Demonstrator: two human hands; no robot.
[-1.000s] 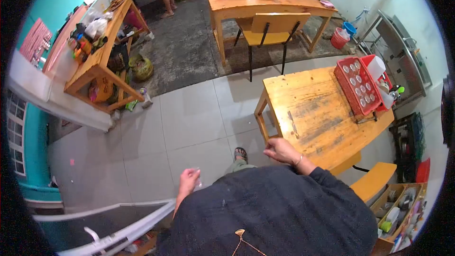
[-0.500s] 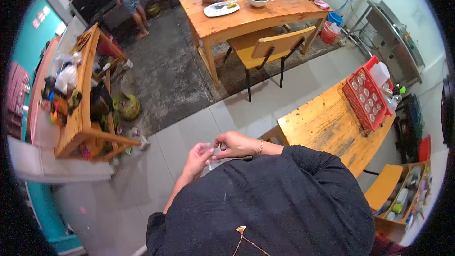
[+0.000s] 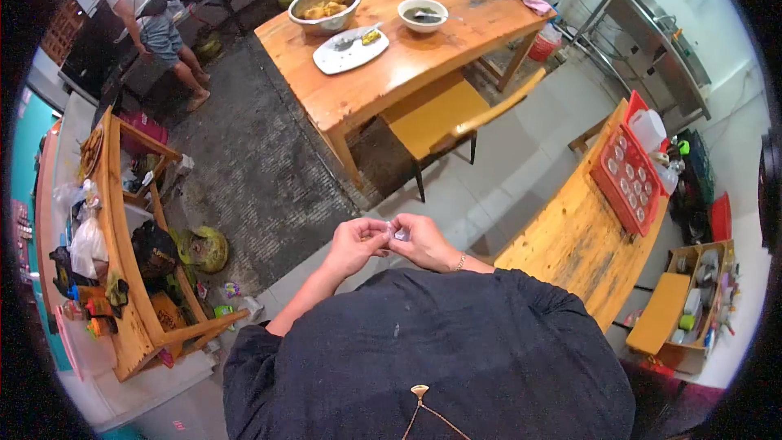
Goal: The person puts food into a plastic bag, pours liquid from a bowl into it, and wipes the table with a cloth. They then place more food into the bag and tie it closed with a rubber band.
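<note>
My left hand [image 3: 355, 248] and my right hand [image 3: 427, 244] meet in front of my chest, fingertips almost touching. Between them is a small clear plastic piece [image 3: 401, 235], thin like a bag or wrapper; its exact kind is too small to tell. Both hands are closed, with thumbs and fingers pinched on the plastic. Part of it is hidden behind the fingers. A bracelet circles the right wrist.
Ahead stands a wooden table [image 3: 358, 106] with a metal bowl [image 3: 324, 8], a white plate [image 3: 350, 50] and a soup bowl [image 3: 423, 15]. A yellow chair [image 3: 432, 118] is tucked beside it. Right is another table [image 3: 570, 236] with a red basket [image 3: 627, 179]. A person [image 3: 155, 28] stands far left.
My view has moved forward, bringing the table and chair closer. Both hands have shifted slightly up and right, still pinching the plastic. More of the person at far left shows.
</note>
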